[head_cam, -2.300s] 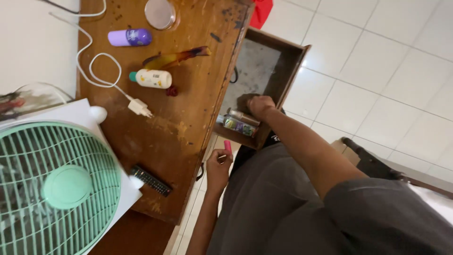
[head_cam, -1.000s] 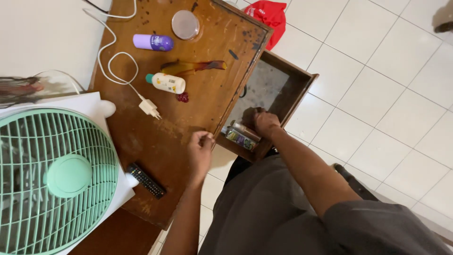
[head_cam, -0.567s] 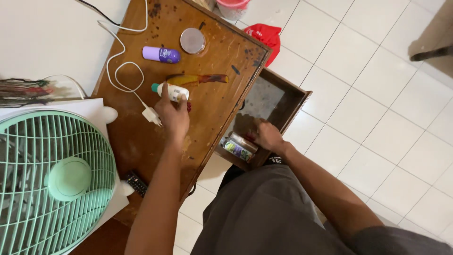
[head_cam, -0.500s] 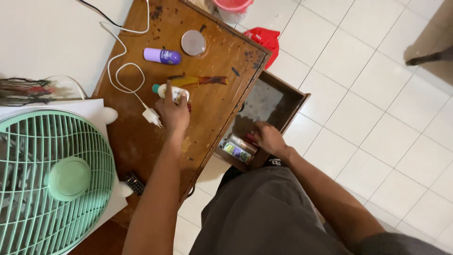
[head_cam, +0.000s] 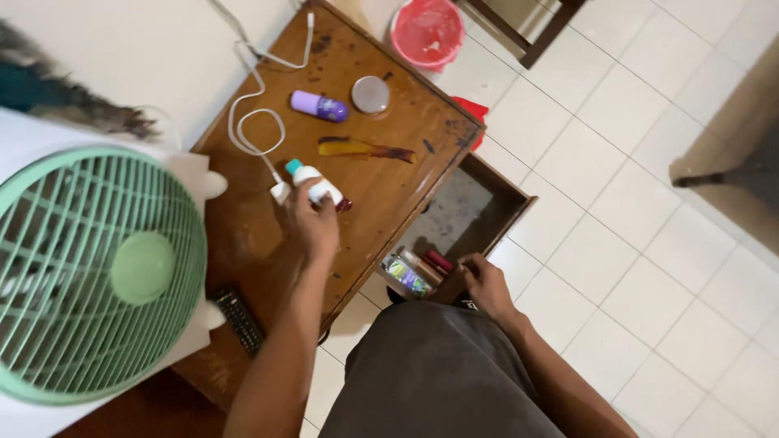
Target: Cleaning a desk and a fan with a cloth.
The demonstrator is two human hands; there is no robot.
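Your left hand is closed around the small white bottle with a teal cap, which sits low over the middle of the wooden desk beside the white charger plug. Your right hand grips the front edge of the open drawer, evidently holding it open; a few small containers lie at its near end.

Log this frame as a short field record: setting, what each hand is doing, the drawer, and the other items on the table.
setting: wooden table against a wall, white tiled floor
left hand: fingers closed on a small white bottle with a teal cap on the tabletop
right hand: resting on the front edge of the open drawer
drawer contents: small tubes and containers at the front, rest bare
on table: purple bottle, round lid, yellow-and-red comb, white cable, remote
nearby: green fan, red bucket
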